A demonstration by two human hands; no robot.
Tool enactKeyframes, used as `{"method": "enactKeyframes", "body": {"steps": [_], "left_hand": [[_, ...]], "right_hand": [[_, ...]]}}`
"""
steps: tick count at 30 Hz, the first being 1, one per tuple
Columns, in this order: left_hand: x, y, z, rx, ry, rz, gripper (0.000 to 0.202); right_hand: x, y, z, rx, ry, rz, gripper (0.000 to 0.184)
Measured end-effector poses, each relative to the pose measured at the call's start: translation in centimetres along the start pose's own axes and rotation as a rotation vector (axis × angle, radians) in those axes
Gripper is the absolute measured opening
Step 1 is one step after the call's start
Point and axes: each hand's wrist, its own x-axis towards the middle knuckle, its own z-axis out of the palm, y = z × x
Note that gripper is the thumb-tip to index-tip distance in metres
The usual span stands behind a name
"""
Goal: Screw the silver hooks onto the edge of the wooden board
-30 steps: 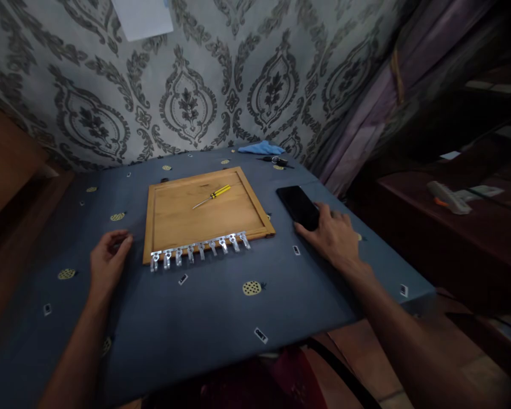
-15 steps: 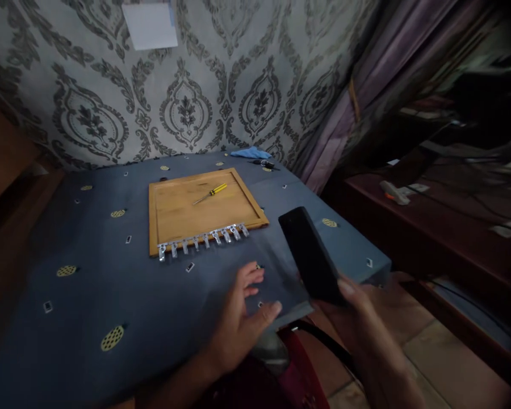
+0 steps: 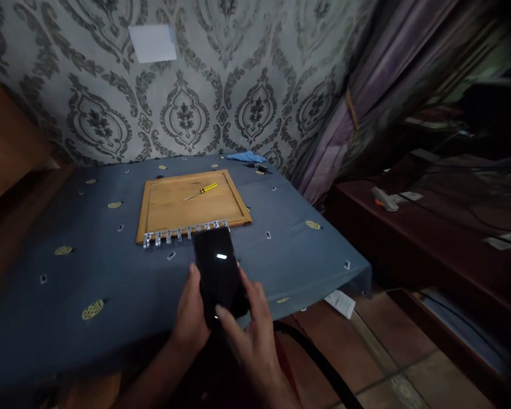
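Note:
A black smartphone (image 3: 219, 272) is held between both hands over the table's near edge, its dark screen facing me with a small bright mark on it. My left hand (image 3: 191, 315) grips its left side, thumb along the edge. On the right side, my right hand (image 3: 255, 326) wraps the phone, and its thumb rests on the lower screen. Beyond the phone lies a framed wooden panel (image 3: 174, 204), with a yellow-and-black screwdriver (image 3: 201, 191) on top. Several metal hinges (image 3: 169, 234) line its near edge, some of them hidden by the phone.
The table wears a blue pineapple-print cloth (image 3: 123, 284). At its far side lie a blue cloth (image 3: 246, 157) and a small black object (image 3: 260, 168). To the right, a dark red bench (image 3: 392, 238) carries a grey-and-orange tool (image 3: 384, 200) and cables.
The phone has moved left and turned its screen toward me. My left hand, open before, now holds it too. The right thumb has come onto the screen. The view has shifted slightly.

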Motion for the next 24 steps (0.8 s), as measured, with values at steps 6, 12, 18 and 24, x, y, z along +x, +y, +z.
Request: {"method": "enactKeyframes", "body": {"steps": [6,12,18,24], "left_hand": [[-0.2,1.0,2.2,-0.173,0.282,0.113,0.054],[-2.3,1.9,0.5,-0.192,0.462,0.356,0.052],[-5.6,2.3,-2.2,-0.117,0.559,0.383,0.042],[-7.4,2.6,-4.6,0.105,0.496,0.409,0.046]], "right_hand": [[3.1,-2.9,0.8,0.569,-0.084,0.466,0.043],[3.7,-4.7,2.2,0.81,-0.624,0.705,0.041],[1.9,-5.4,3.6,0.85,-0.826,0.941,0.026],[-1.9,-5.0,4.7,1.02,-0.724,0.836,0.028]]}}
